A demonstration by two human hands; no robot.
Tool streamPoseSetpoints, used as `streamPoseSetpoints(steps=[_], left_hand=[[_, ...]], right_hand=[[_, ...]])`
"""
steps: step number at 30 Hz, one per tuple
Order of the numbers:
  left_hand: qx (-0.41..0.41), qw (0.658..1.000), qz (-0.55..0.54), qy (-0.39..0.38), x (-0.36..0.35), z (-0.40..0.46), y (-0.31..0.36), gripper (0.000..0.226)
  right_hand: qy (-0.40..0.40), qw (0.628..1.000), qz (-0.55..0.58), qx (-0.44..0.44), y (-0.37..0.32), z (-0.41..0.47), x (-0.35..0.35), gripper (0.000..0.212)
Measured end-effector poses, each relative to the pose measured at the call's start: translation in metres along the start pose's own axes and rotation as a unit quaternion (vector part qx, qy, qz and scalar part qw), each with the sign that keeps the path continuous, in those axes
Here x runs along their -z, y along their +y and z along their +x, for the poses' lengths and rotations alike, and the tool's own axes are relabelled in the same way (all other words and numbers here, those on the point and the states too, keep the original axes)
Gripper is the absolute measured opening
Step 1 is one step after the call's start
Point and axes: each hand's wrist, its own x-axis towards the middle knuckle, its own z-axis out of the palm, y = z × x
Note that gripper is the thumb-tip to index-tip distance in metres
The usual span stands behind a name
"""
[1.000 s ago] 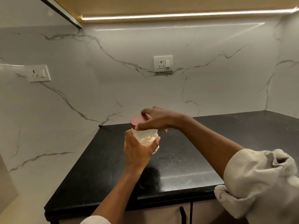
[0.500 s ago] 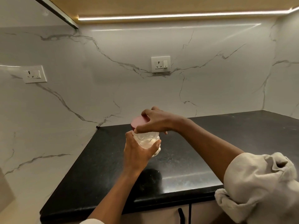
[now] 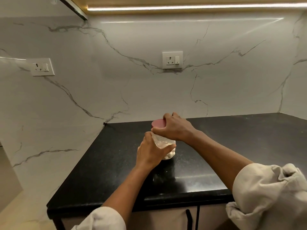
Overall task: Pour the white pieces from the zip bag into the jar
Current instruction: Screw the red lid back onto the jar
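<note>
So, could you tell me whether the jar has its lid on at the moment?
On: the red lid covers the jar, gripped by the right hand; whether fully tightened, cannot tell.

Black counter, white veined walls, dark-red lid

The counter (image 3: 216,146) is black with fine pale speckles and a glossy sheen. The walls (image 3: 132,83) behind it are white marble-look with thin grey veins; the two sockets (image 3: 172,60) on them are plain white. On the counter, the jar (image 3: 163,142) is clear with white pieces (image 3: 169,155) inside, and its lid (image 3: 158,123) is dark red. The sleeves (image 3: 269,191) are off-white. Under the counter, the cabinet (image 3: 212,218) is beige with a black handle (image 3: 188,219). Above the walls runs a warm white light strip (image 3: 182,8).
</note>
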Motion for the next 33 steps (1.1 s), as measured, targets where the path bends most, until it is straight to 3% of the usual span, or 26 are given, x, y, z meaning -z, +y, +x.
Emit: streamPoseSetpoints(steps=[6,12,17,27,30,31,33], left_hand=[[0.004,1.000,0.003,0.012,-0.002,0.015,0.003,0.092],[0.011,0.998,0.059,-0.005,-0.005,0.032,-0.006,0.104],[0.013,0.994,0.100,-0.038,-0.013,0.039,-0.009,0.106],[0.023,0.995,0.069,-0.063,-0.004,0.030,-0.008,0.107],[-0.013,0.991,0.121,-0.057,0.005,0.022,-0.028,0.107],[-0.033,0.990,0.134,-0.042,0.007,0.018,-0.036,0.110],[-0.056,0.987,0.147,-0.024,0.006,0.013,-0.052,0.117]], right_hand=[[0.028,0.999,0.009,0.019,0.003,0.012,-0.009,0.081],[-0.003,0.996,0.044,0.084,0.018,0.024,-0.019,0.069],[-0.039,0.992,0.107,0.063,0.033,0.024,-0.031,0.063],[0.044,0.983,0.174,0.048,0.031,0.010,-0.052,0.070],[0.097,0.943,0.318,-0.004,0.036,-0.010,-0.060,0.098],[0.119,0.928,0.351,-0.032,0.042,-0.017,-0.063,0.098],[0.139,0.932,0.331,-0.059,0.057,-0.031,-0.077,0.088]])
